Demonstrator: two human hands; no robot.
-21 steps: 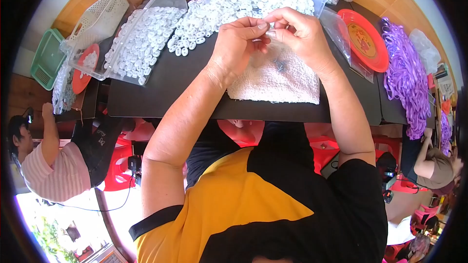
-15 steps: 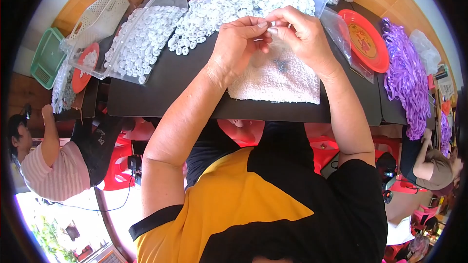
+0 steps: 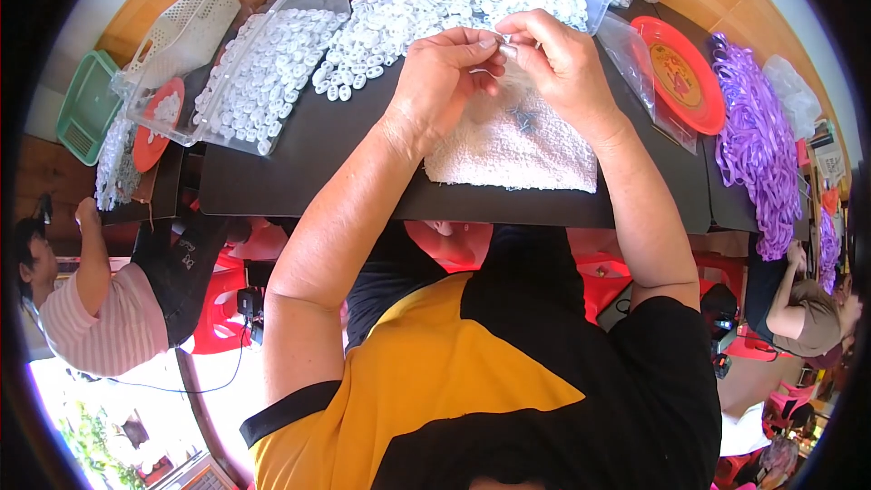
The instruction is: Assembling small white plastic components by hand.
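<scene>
Head view: your left hand (image 3: 442, 82) and right hand (image 3: 562, 68) pinch one small white piece (image 3: 502, 41) together, fingertips closed, at twelve o'clock above the white towel (image 3: 517, 150).

Left hand (image 3: 442, 77) and right hand (image 3: 562, 63), fingertips pinched together.

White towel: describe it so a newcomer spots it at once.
On the black table, find the hands, left and right, meeting at centre. The towel lies flat beneath them: one fuzzy white rectangle, unlike the loose white plastic pieces heaped beyond.
</scene>
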